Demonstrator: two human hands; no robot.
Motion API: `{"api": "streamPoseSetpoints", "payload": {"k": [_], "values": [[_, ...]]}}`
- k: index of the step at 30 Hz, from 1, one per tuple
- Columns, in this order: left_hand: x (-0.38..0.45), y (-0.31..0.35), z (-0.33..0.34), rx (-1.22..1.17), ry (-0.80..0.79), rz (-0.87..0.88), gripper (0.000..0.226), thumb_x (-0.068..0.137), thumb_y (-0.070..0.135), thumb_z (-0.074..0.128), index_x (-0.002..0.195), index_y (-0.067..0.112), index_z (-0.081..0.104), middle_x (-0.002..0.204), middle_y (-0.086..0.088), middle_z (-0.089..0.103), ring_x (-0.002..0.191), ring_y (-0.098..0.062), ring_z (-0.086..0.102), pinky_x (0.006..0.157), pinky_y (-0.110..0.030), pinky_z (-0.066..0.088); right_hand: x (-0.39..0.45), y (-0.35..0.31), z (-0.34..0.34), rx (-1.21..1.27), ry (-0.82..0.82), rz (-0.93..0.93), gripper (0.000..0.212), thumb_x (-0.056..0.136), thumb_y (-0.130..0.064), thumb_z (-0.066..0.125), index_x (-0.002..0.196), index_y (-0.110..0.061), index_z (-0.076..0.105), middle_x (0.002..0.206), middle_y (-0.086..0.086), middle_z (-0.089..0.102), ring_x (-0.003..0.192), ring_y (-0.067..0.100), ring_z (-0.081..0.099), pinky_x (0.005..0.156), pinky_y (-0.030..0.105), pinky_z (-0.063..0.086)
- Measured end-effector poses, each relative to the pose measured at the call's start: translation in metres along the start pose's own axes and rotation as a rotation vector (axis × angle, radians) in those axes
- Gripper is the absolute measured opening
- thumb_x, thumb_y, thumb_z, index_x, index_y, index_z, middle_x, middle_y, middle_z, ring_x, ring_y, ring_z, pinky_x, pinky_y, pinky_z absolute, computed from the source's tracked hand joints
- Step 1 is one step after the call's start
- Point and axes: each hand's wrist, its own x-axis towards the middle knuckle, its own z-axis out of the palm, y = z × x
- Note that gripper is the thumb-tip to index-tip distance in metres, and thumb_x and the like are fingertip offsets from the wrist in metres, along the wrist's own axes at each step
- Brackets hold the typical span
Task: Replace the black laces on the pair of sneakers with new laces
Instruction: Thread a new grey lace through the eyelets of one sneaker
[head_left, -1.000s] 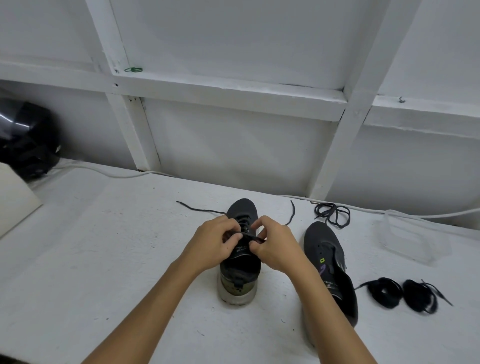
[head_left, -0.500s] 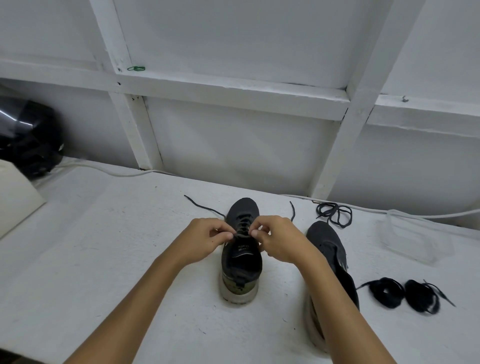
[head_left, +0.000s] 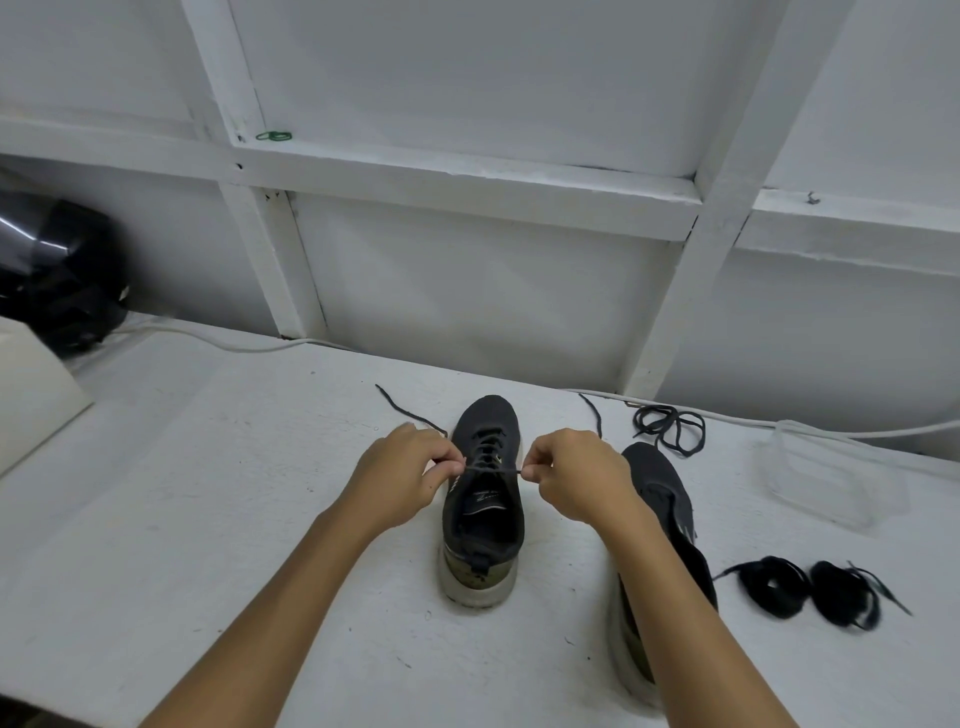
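Observation:
A dark sneaker (head_left: 484, 525) stands upright in the middle of the white table, toe pointing away from me. Its black lace (head_left: 491, 469) is stretched taut across the top eyelets. My left hand (head_left: 402, 475) pinches the lace on the shoe's left side and my right hand (head_left: 574, 475) pinches it on the right. The lace's loose ends trail behind both hands. The second dark sneaker (head_left: 662, 512) lies to the right, partly hidden by my right forearm. A loose tangled black lace (head_left: 670, 428) lies behind it. Two coiled black laces (head_left: 810, 590) rest at the right.
A clear plastic container (head_left: 831, 475) sits at the far right. A white cable (head_left: 234, 345) runs along the wall's foot. A black helmet-like object (head_left: 57, 270) and a white board (head_left: 31, 389) are at the far left. The white framed wall stands close behind.
My hands have drawn apart from above the shoe's tongue to either side, pulling the lace taut between them.

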Motion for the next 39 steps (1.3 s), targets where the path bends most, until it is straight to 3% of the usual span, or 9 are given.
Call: {"api": "streamPoseSetpoints", "payload": {"k": [6,10,17,20,25,27,31,34,39], "values": [[-0.003,-0.007,-0.003,0.029,-0.015,0.015,0.021,0.098,0.017,0.059,0.105,0.036,0.066,0.095,0.019,0.068,0.095,-0.005,0.059,0.107,-0.029,0.031,-0.002,0.002,0.003,-0.012,-0.098,-0.074,0.035,0.091,-0.001,0.055,0.102,-0.031,0.071,0.093,-0.014,0.071,0.090,0.010,0.064,0.067,0.026,0.047],[-0.017,-0.011,-0.006,-0.059,-0.034,-0.047,0.027,0.095,0.007,0.056,0.092,0.030,0.070,0.083,0.018,0.066,0.078,-0.003,0.062,0.076,-0.023,0.050,-0.004,0.010,0.003,-0.030,-0.082,-0.085,0.042,0.083,0.006,0.049,0.084,-0.034,0.063,0.093,-0.011,0.071,0.089,0.014,0.065,0.063,0.025,0.047],[-0.007,0.001,0.009,-0.126,0.154,-0.281,0.026,0.095,0.012,0.061,0.116,0.021,0.075,0.098,0.000,0.076,0.089,-0.016,0.069,0.084,-0.026,0.053,0.001,0.010,0.009,-0.004,0.035,0.006,0.049,0.092,0.003,0.052,0.124,-0.029,0.070,0.112,-0.002,0.072,0.103,0.018,0.065,0.083,0.029,0.054],[-0.001,0.016,0.015,-0.212,0.230,-0.370,0.023,0.095,0.014,0.062,0.113,0.019,0.076,0.083,-0.002,0.076,0.076,-0.019,0.070,0.076,-0.024,0.051,0.004,0.008,0.017,0.142,0.099,0.041,0.047,0.095,0.002,0.054,0.131,-0.026,0.067,0.117,0.004,0.072,0.110,0.023,0.063,0.082,0.027,0.050],[0.009,0.033,0.020,-0.421,0.301,-0.474,0.024,0.094,0.014,0.064,0.113,0.021,0.076,0.075,0.003,0.074,0.061,-0.001,0.064,0.059,0.000,0.040,0.006,0.002,0.023,0.591,0.193,0.114,0.031,0.096,-0.007,0.061,0.120,-0.021,0.074,0.082,0.005,0.077,0.071,0.005,0.071,0.062,0.022,0.055],[0.012,0.035,0.021,-0.455,0.304,-0.493,0.026,0.094,0.018,0.064,0.118,0.023,0.073,0.073,0.008,0.073,0.059,0.006,0.062,0.059,-0.001,0.041,0.007,0.000,0.026,0.674,0.217,0.127,0.028,0.095,-0.014,0.066,0.121,-0.024,0.074,0.070,-0.003,0.075,0.058,-0.004,0.065,0.062,0.016,0.051],[0.014,0.039,0.020,-0.448,0.257,-0.465,0.032,0.095,0.024,0.062,0.126,0.027,0.069,0.079,0.011,0.074,0.068,0.005,0.062,0.065,-0.007,0.045,0.010,-0.006,0.032,0.861,0.174,0.118,0.034,0.093,-0.017,0.069,0.127,-0.020,0.070,0.082,-0.005,0.078,0.080,0.007,0.073,0.088,0.038,0.061],[0.014,0.042,0.018,-0.499,0.234,-0.439,0.038,0.092,0.024,0.067,0.130,0.024,0.065,0.103,0.009,0.074,0.079,0.009,0.061,0.071,-0.002,0.041,0.010,-0.008,0.032,0.952,0.143,0.087,0.038,0.087,-0.023,0.077,0.124,-0.021,0.071,0.089,-0.007,0.078,0.090,0.013,0.074,0.084,0.039,0.062],[0.012,0.041,0.021,-0.559,0.230,-0.344,0.033,0.087,0.014,0.075,0.116,0.027,0.067,0.099,0.007,0.075,0.086,0.002,0.069,0.085,-0.017,0.055,0.013,-0.008,0.034,0.944,0.154,0.105,0.027,0.087,-0.015,0.077,0.111,-0.023,0.068,0.085,-0.002,0.077,0.078,0.014,0.073,0.068,0.029,0.059]]}}
